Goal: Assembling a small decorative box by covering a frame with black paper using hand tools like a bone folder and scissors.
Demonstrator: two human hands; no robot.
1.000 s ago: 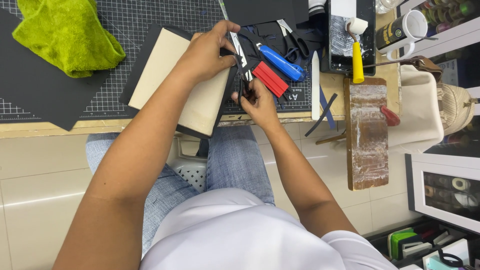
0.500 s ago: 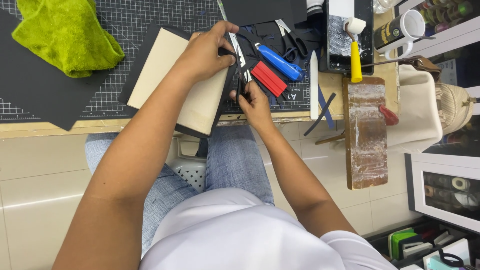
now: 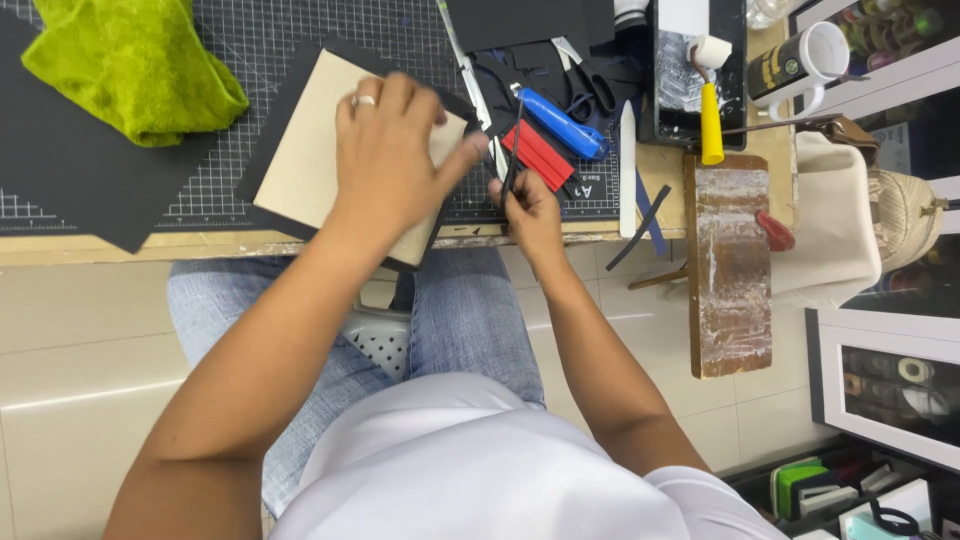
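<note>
We are pressing the left hand (image 3: 385, 160) flat, fingers spread, on a stiff beige board (image 3: 315, 150) that is lying on matte black paper (image 3: 300, 75). The board's lower corner is overhanging the table edge (image 3: 120, 243) at 6 o'clock. At 3 o'clock of the board, the right hand (image 3: 525, 200) is closing around a thin black blade-like tool (image 3: 513, 150), probably a knife; its tip is too small to tell. Just at 2 o'clock of that hand are lying a ribbed red block (image 3: 538, 157) and a smooth blue cylinder handle (image 3: 558, 122). A fuzzy green cloth (image 3: 135, 70) is sitting at 10 o'clock, well apart. The gridded cutting mat (image 3: 250, 30) is showing open room between cloth and board.
</note>
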